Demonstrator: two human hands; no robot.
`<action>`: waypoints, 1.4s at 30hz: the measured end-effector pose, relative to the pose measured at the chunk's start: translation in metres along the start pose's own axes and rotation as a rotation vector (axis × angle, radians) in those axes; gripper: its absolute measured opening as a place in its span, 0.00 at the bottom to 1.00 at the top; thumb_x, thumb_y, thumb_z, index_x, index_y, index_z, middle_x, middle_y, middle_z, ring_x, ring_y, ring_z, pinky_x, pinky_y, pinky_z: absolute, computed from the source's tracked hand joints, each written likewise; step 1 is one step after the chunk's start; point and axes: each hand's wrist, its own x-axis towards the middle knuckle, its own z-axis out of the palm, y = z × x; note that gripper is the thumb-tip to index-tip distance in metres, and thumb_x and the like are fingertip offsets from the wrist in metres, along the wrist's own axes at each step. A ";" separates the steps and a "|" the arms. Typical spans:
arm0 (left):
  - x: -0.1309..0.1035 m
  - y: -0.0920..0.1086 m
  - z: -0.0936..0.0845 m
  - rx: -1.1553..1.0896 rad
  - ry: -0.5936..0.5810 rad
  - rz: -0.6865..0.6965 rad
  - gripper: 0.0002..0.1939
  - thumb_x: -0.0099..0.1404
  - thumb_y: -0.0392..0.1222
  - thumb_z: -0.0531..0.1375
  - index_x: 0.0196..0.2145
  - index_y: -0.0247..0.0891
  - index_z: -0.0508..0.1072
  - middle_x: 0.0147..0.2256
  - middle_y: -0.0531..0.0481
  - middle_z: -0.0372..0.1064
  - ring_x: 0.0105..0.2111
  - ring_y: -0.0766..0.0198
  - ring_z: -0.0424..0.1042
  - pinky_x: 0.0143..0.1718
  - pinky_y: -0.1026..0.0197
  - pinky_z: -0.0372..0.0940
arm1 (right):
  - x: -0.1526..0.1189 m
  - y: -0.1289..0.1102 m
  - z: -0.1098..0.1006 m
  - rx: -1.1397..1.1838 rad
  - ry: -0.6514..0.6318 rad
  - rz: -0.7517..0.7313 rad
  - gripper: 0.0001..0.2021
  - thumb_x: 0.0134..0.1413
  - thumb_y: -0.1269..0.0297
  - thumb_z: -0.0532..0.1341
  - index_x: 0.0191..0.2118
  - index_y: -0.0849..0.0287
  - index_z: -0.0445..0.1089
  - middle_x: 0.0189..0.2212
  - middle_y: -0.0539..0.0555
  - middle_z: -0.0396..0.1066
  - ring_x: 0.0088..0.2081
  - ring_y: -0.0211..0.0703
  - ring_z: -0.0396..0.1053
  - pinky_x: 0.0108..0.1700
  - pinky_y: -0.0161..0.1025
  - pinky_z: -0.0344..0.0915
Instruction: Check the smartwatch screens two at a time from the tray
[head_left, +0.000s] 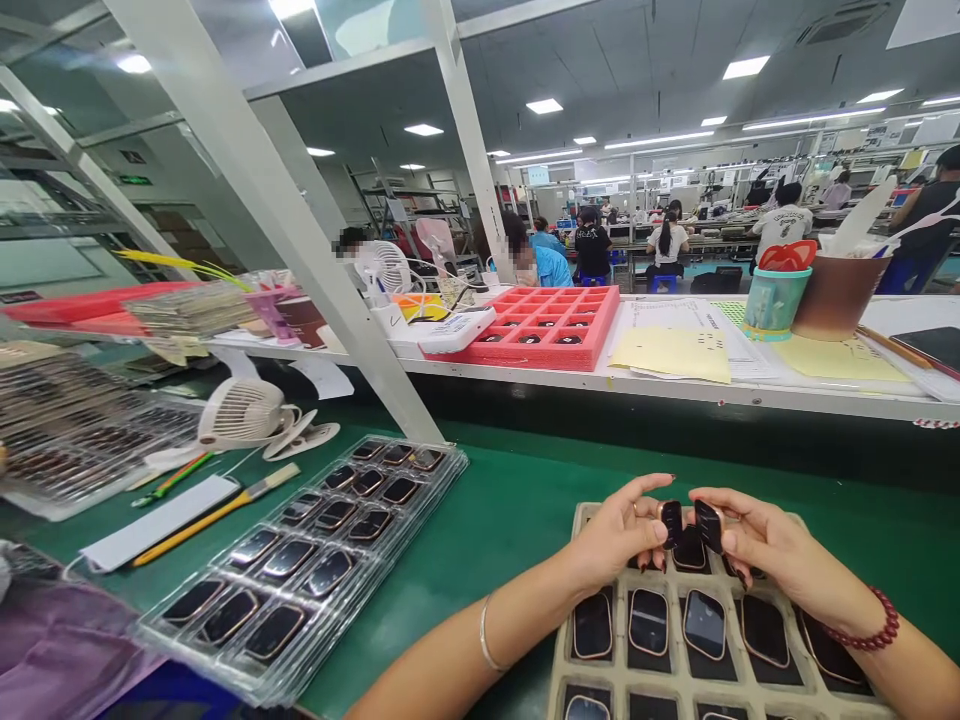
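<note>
Above a beige compartment tray [675,680], my left hand [619,530] pinches a small dark smartwatch body [670,522] between thumb and fingers. Close beside it, my right hand [765,535] grips a second dark watch body [708,527] with a gold-coloured edge. The two pieces are held nearly side by side. In the tray's pockets lie several square black watch faces with gold rims, such as one watch face [704,624] below my hands. My forearms hide parts of the tray.
A clear plastic tray [300,600] of watch faces lies to the left. Past it are a yellow brush [217,515], a white fan [244,412] and stacked trays [82,420]. The shelf [675,397] ahead carries a red foam tray [540,330], papers and cups [840,295].
</note>
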 end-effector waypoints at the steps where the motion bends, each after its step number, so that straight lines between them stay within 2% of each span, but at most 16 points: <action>1: 0.000 0.000 0.000 0.005 -0.003 -0.002 0.34 0.51 0.49 0.67 0.53 0.40 0.60 0.32 0.53 0.63 0.20 0.74 0.67 0.19 0.71 0.54 | 0.000 0.001 0.000 -0.007 -0.001 -0.001 0.24 0.54 0.52 0.62 0.54 0.54 0.63 0.34 0.52 0.66 0.24 0.33 0.59 0.24 0.32 0.64; 12: 0.001 -0.002 -0.001 0.014 -0.002 -0.002 0.33 0.50 0.49 0.67 0.51 0.39 0.59 0.34 0.52 0.64 0.20 0.75 0.66 0.19 0.71 0.55 | 0.003 0.004 -0.002 -0.021 -0.070 0.000 0.25 0.54 0.53 0.62 0.55 0.55 0.62 0.42 0.56 0.67 0.23 0.31 0.57 0.24 0.32 0.64; 20: 0.003 -0.005 -0.002 0.024 0.003 0.001 0.31 0.51 0.48 0.67 0.49 0.38 0.60 0.34 0.53 0.64 0.18 0.76 0.65 0.18 0.71 0.55 | 0.003 0.004 -0.001 -0.028 -0.095 -0.021 0.24 0.54 0.53 0.61 0.55 0.56 0.61 0.40 0.55 0.67 0.24 0.31 0.57 0.24 0.31 0.62; 30: 0.004 -0.007 -0.003 0.043 0.002 -0.019 0.31 0.50 0.49 0.67 0.48 0.38 0.62 0.34 0.53 0.64 0.18 0.78 0.64 0.18 0.71 0.54 | 0.002 0.007 -0.001 -0.011 -0.084 -0.023 0.23 0.54 0.55 0.62 0.55 0.55 0.62 0.46 0.56 0.65 0.25 0.30 0.59 0.23 0.30 0.59; 33: 0.004 -0.005 -0.001 0.062 0.027 -0.016 0.30 0.50 0.49 0.67 0.48 0.36 0.63 0.34 0.51 0.65 0.20 0.75 0.65 0.19 0.70 0.55 | 0.002 0.002 0.000 0.012 -0.074 0.020 0.24 0.54 0.55 0.62 0.55 0.56 0.61 0.41 0.55 0.67 0.25 0.31 0.62 0.25 0.32 0.63; 35: 0.004 -0.003 0.001 0.097 0.066 -0.006 0.28 0.52 0.50 0.65 0.47 0.34 0.64 0.35 0.49 0.66 0.24 0.71 0.68 0.21 0.69 0.58 | 0.002 -0.001 0.001 0.042 -0.047 0.068 0.25 0.55 0.55 0.60 0.56 0.57 0.59 0.37 0.54 0.68 0.29 0.37 0.68 0.29 0.35 0.67; 38: 0.004 0.000 0.004 0.145 0.115 -0.020 0.25 0.53 0.46 0.63 0.47 0.34 0.65 0.35 0.47 0.67 0.31 0.64 0.70 0.25 0.66 0.62 | 0.004 -0.004 0.001 0.047 -0.014 0.100 0.24 0.54 0.59 0.59 0.56 0.56 0.59 0.36 0.54 0.69 0.35 0.42 0.70 0.34 0.38 0.69; 42: 0.004 0.001 0.006 0.246 0.114 -0.063 0.20 0.52 0.36 0.61 0.44 0.34 0.66 0.30 0.49 0.69 0.26 0.68 0.69 0.22 0.69 0.57 | 0.006 -0.001 0.002 -0.041 -0.040 0.061 0.17 0.52 0.64 0.59 0.49 0.58 0.65 0.35 0.53 0.70 0.29 0.37 0.69 0.29 0.35 0.67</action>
